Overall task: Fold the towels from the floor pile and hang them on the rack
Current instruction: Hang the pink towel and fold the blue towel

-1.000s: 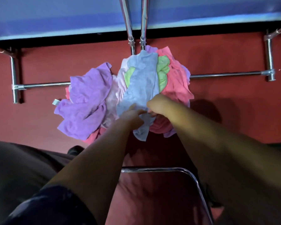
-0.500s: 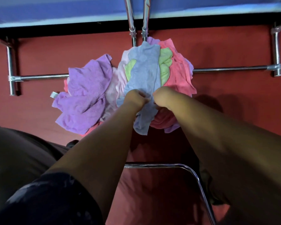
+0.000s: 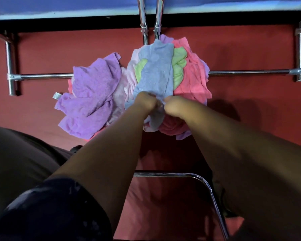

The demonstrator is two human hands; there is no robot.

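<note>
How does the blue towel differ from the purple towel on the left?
The blue towel lies on top in the middle; the purple towel sprawls at the left side. The left hand and right hand grip the blue towel; no hand holds the purple towel. Both are crumpled, unfolded.

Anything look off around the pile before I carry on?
Nothing damaged or spilled. The towel pile sprawls across the rack's low crossbar, hiding its middle. Both the left hand and right hand grip the blue towel on top.
</note>
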